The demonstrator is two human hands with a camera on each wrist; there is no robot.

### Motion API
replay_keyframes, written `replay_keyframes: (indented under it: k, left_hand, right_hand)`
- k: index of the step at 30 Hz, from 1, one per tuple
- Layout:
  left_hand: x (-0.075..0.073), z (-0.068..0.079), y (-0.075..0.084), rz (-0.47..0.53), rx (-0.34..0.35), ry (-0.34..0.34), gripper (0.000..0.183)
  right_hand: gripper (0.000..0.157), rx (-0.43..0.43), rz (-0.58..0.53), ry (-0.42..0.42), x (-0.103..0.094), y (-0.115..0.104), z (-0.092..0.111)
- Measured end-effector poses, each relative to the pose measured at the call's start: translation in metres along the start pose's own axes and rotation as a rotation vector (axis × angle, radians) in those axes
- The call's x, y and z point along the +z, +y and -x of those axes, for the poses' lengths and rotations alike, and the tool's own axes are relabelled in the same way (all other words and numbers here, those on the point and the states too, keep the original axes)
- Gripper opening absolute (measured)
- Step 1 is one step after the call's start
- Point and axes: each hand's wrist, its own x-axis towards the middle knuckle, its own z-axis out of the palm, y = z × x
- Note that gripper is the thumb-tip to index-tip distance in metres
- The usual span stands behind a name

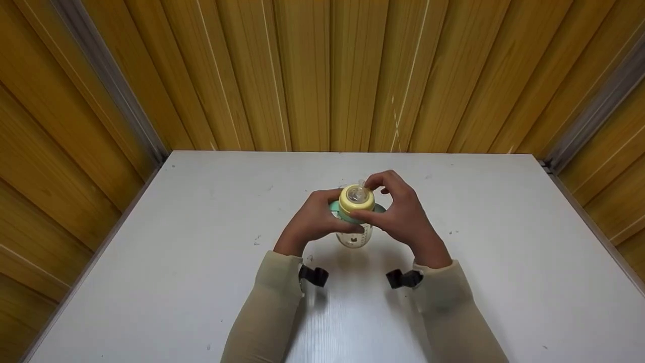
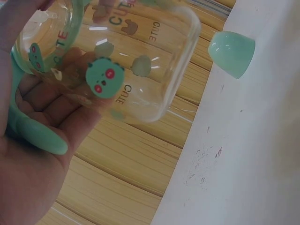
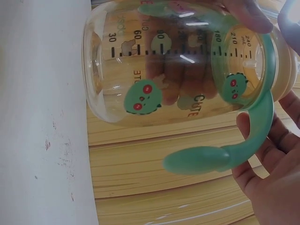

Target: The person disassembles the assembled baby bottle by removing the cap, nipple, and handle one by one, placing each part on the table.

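Observation:
A clear baby bottle [image 1: 354, 239] with printed green faces and a measuring scale is held up over the white table. It has a yellow collar [image 1: 357, 205], a clear teat [image 1: 359, 191] and green side handles [image 3: 199, 159]. My left hand [image 1: 320, 217] grips the bottle from the left, its fingers showing through the clear wall. From the right, my right hand [image 1: 400, 209] holds the yellow collar, thumb at the front and index finger beside the teat. In the left wrist view, a pale green dome-shaped cap [image 2: 232, 54] sits on the table, apart from both hands.
The white table [image 1: 201, 262] has small dark marks on its surface. Yellow wood-look panels [image 1: 302, 75] rise behind it and on both sides. Black camera mounts [image 1: 313, 276] are strapped at both wrists, over beige sleeves [image 1: 272, 307].

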Motion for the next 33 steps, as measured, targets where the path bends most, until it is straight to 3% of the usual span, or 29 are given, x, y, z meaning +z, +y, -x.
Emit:
replay_keyframes:
  k: [22, 33]
  left_hand:
    - [-0.0009, -0.0007, -0.0002, -0.003, 0.018, -0.015, 0.057]
    - [-0.0007, -0.0001, -0.0020, -0.005, 0.010, -0.018, 0.062]
  right_hand:
    - [0.046, -0.001, -0.024, -0.038, -0.0028, -0.0008, -0.0002]
    - [0.044, -0.041, 0.009, -0.066, -0.0045, 0.0028, 0.0017]
